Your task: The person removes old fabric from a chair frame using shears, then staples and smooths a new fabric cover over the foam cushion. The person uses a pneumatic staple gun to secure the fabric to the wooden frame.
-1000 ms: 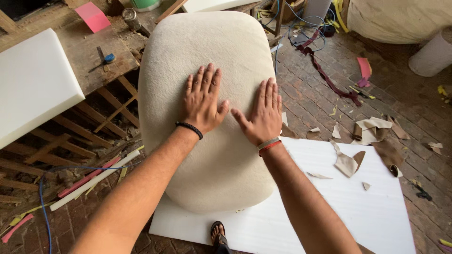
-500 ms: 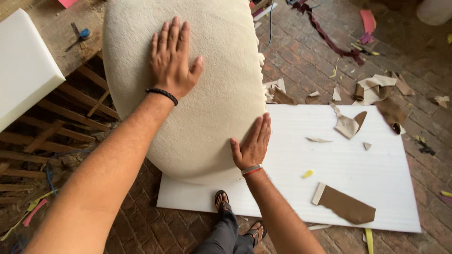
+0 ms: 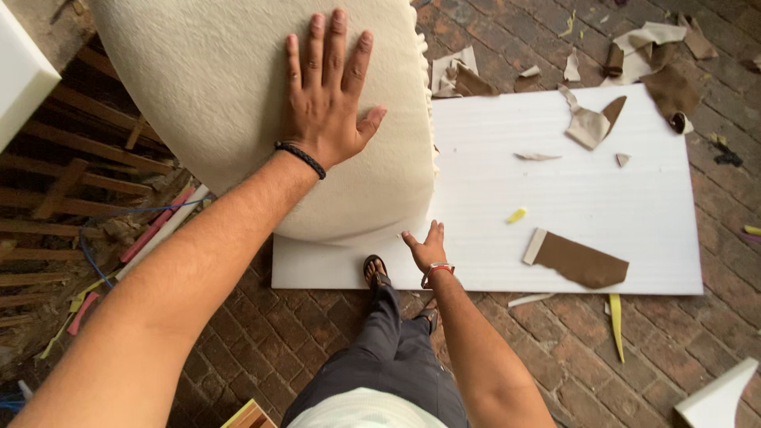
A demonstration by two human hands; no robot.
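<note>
Cushion (image 3: 238, 103) top cropped; left hand (image 3: 329, 95) flat on it

You have no packages, labels, signs or screens anywhere in view here.
</note>
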